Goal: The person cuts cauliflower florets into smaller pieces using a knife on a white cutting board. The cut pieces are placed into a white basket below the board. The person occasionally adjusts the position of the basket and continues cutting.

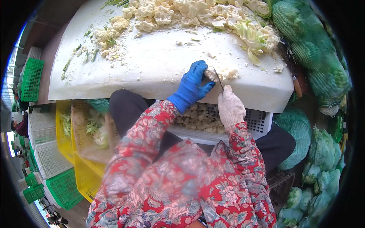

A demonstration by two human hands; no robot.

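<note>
My left hand (195, 82), in a blue knit work glove, grips a cauliflower piece (211, 74) just above the table's near edge. A pale knit glove covers my right hand (231, 104), which is closed around a knife whose thin blade (219, 78) rises against the right side of that piece. Small white cauliflower florets (229, 73) lie on the white-covered table (159, 57) right beside the blade. Below my hands, between my knees, a white plastic crate (262, 122) holds many cut florets (199, 121). The knife's handle is hidden within my right glove.
A heap of cauliflower (182, 12) spreads along the far side of the table. Trimmed leaves (253, 38) lie at right. Green mesh sacks (310, 45) stand to the right. Yellow crates (85, 171) and white baskets (51, 159) stand at left. A person (21, 125) is at far left.
</note>
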